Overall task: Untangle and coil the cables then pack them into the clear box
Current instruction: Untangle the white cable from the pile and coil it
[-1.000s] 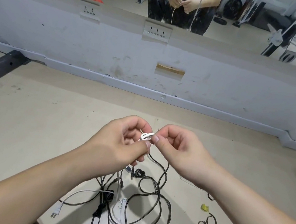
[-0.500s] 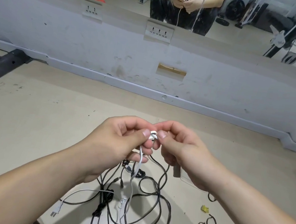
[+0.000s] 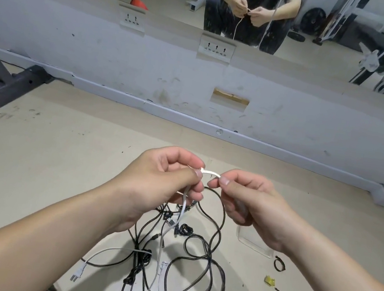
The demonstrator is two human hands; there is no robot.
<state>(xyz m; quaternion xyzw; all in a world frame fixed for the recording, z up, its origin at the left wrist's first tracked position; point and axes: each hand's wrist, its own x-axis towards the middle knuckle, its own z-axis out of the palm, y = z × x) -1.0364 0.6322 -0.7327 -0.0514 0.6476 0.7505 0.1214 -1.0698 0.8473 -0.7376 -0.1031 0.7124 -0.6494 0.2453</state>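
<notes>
Two grips drawn apart along the white cable (image 3: 210, 172).
Left hand (image 3: 162, 185) and right hand (image 3: 249, 203) pinch it; the span between them now runs straight, knot likely freed.

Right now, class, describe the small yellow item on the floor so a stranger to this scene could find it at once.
Start at the tangle of black and white cables on the beige floor, then look right. Small black loops lie scattered there; the yellow item sits among them, the only brightly coloured piece.
</notes>
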